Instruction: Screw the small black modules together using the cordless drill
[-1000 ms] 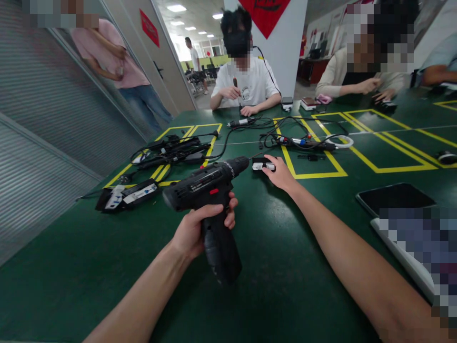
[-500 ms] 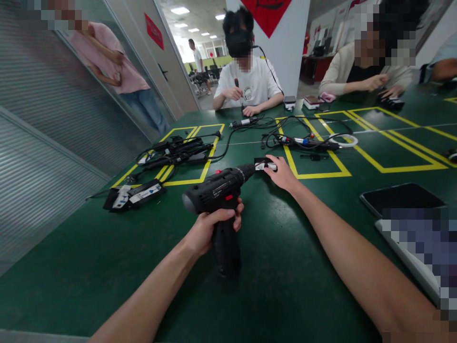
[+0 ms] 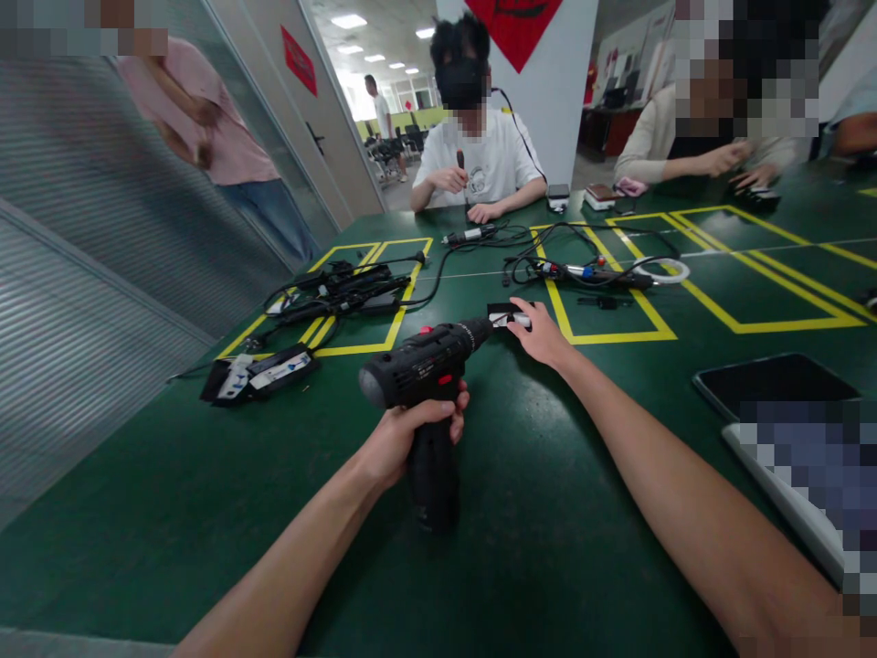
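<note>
My left hand (image 3: 417, 439) is wrapped round the handle of a black cordless drill (image 3: 417, 366) with red buttons, held over the green table. Its chuck points away from me and to the right, reaching a small black-and-white block (image 3: 501, 317). Whether the drill's tip touches the block I cannot tell. With bent fingers, my right hand (image 3: 541, 334) grips that block from its right side and covers part of it.
Black cables and adapters (image 3: 356, 288) lie on yellow-taped squares at the left, near opened black casings (image 3: 264, 373). More tools and cables (image 3: 589, 272) lie beyond my right hand. A dark phone-like slab (image 3: 774, 384) lies at right. Co-workers sit opposite; one holds a screwdriver (image 3: 460, 163).
The drill has tilted slightly, its rear end shifting a little to the right. My right hand stays on the block. The standing person at the left has shifted a little.
</note>
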The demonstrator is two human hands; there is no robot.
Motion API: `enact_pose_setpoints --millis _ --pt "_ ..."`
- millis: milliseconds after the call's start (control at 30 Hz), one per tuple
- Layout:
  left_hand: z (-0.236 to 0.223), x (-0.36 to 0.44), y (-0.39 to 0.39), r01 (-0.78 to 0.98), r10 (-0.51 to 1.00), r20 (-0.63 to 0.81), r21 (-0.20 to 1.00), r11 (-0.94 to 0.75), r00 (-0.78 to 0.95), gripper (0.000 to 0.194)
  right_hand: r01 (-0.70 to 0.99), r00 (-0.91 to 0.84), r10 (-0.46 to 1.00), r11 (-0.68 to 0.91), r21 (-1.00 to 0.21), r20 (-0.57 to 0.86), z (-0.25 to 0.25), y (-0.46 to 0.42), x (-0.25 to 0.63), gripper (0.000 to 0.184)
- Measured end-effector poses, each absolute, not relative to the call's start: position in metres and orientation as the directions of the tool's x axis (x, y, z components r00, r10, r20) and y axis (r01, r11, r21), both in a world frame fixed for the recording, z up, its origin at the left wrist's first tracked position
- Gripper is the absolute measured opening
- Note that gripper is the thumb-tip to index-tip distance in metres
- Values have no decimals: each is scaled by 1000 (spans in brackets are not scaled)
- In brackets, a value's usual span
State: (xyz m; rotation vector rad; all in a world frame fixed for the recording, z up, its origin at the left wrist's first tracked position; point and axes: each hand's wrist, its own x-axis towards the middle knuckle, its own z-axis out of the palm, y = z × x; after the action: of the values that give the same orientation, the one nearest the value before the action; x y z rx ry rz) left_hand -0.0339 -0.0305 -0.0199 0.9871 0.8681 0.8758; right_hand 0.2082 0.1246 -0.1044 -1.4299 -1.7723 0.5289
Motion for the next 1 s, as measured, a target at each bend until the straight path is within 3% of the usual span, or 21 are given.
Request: enact_pose_setpoints --millis 667,1000 --pt "-18 -31 -28 -215 906 -225 925 314 358 32 637 -79 950 281 -718 302 -100 122 209 52" --pt "-12 -22 -31 -137 914 -300 928 346 274 34 632 -75 945 292 -718 318 -104 126 209 52"
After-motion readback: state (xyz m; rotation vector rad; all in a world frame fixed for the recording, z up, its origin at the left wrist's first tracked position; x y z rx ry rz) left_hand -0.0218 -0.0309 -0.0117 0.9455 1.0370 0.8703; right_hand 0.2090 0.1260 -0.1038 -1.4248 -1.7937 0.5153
